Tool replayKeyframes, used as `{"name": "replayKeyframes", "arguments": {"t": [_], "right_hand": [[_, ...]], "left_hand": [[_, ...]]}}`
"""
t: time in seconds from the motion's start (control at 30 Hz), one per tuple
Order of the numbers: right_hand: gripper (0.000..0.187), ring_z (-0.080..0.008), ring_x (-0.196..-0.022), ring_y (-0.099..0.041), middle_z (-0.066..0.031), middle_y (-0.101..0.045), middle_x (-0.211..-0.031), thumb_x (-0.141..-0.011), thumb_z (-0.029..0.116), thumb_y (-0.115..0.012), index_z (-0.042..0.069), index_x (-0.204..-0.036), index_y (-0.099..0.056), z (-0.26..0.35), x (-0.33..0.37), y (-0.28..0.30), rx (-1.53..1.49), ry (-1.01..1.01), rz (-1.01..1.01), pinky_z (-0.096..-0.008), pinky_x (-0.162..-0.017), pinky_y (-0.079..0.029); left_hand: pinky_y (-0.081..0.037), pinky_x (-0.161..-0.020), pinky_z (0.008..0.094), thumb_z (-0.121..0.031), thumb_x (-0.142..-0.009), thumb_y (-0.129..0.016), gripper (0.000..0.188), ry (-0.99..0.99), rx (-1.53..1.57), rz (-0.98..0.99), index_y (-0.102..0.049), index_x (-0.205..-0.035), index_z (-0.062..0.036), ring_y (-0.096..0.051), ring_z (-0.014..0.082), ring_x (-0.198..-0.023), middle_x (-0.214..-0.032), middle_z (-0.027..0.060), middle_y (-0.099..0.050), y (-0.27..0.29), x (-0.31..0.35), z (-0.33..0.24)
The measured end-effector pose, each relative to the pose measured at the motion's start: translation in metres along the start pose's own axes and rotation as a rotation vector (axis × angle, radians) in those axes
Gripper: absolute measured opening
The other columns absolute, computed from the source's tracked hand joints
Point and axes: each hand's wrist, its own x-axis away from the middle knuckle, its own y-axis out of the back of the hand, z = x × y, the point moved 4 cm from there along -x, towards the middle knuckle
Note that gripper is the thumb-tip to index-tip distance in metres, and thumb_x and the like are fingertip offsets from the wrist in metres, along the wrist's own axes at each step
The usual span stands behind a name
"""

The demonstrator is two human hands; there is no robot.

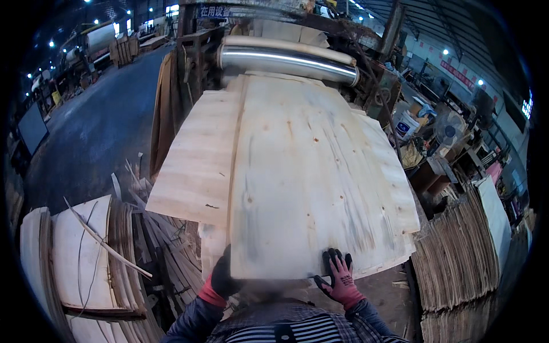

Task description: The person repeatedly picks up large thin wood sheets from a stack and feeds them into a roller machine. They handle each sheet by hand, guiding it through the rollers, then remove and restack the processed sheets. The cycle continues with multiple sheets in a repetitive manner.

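Note:
A long pale wood veneer sheet [286,188], with knots and grey streaks, lies on top of other veneer sheets [197,154] that stick out on both sides. My left hand [225,274], in a dark glove with a pink cuff, is closed at the sheet's near left corner; its fingers are partly hidden there. Farther right, my right hand [340,277], in a pink and black glove, rests on the near edge. Its fingers lie spread on the wood, with the thumb apart.
Beyond the sheets' far end is a machine with a shiny metal roller [286,60]. Stacked veneer stands at left [86,251] and right [457,257]. Thin wood scraps [166,240] litter the left side. A fan [449,130] and a white bucket [407,124] are at right.

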Motion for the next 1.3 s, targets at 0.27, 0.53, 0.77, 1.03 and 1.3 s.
{"name": "replayKeyframes", "arguments": {"t": [0.27, 0.53, 0.77, 1.03, 1.3], "right_hand": [[0.079, -0.0391, -0.121, -0.026, -0.0212, -0.03, -0.13, -0.063, 0.042, -0.065, 0.007, -0.127, -0.035, 0.006, -0.027, -0.025, 0.132, 0.09, 0.148, -0.0545, -0.1, -0.013], [0.03, -0.0343, -0.104, -0.045, -0.0131, -0.048, -0.115, -0.072, 0.025, -0.054, 0.012, -0.099, -0.059, -0.001, -0.048, -0.019, 0.023, 0.294, -0.049, -0.0498, -0.09, -0.034], [0.06, -0.0349, -0.107, -0.046, -0.0189, -0.047, -0.119, -0.07, 0.039, -0.058, 0.009, -0.121, -0.045, -0.028, -0.212, 0.027, -0.085, 0.306, -0.24, -0.0454, -0.091, -0.035], [0.059, -0.0318, -0.116, -0.037, -0.018, -0.041, -0.124, -0.077, 0.04, -0.052, 0.007, -0.124, -0.04, -0.065, -0.398, 0.042, 0.088, 0.054, -0.404, -0.046, -0.1, -0.022], [0.064, -0.0344, -0.119, -0.03, -0.0193, -0.036, -0.126, -0.076, 0.043, -0.051, 0.006, -0.126, -0.036, -0.028, -0.219, 0.021, 0.065, 0.214, -0.204, -0.0519, -0.101, -0.014]], "left_hand": [[-0.031, -0.096, 0.031, -0.019, -0.085, -0.047, 0.057, 0.506, 0.376, -0.166, -0.019, -0.132, -0.0002, -0.037, 0.0262, -0.116, -0.13, 0.0177, -0.033, -0.03, 0.01, 0.024], [-0.02, -0.103, 0.033, -0.011, -0.078, -0.057, 0.078, 0.413, 0.232, -0.162, -0.005, -0.134, 0.0015, -0.019, 0.0281, -0.128, -0.139, 0.0201, -0.012, -0.044, 0.007, 0.049], [-0.035, -0.092, 0.0304, -0.018, -0.078, -0.061, 0.073, 0.693, -0.029, -0.191, -0.017, -0.134, -0.0038, -0.04, 0.021, -0.112, -0.125, 0.0153, -0.041, -0.047, 0.032, 0.105], [-0.045, -0.078, 0.0275, -0.016, -0.081, -0.059, 0.07, 0.948, 0.672, -0.34, -0.016, -0.136, -0.0076, -0.05, 0.0181, -0.096, -0.112, 0.0132, -0.05, -0.048, -0.014, 0.045], [-0.041, -0.082, 0.0281, -0.015, -0.079, -0.06, 0.066, 0.852, 0.526, -0.379, -0.023, -0.133, -0.0052, -0.048, 0.0178, -0.099, -0.113, 0.0124, -0.05, -0.054, 0.028, 0.106]]}}
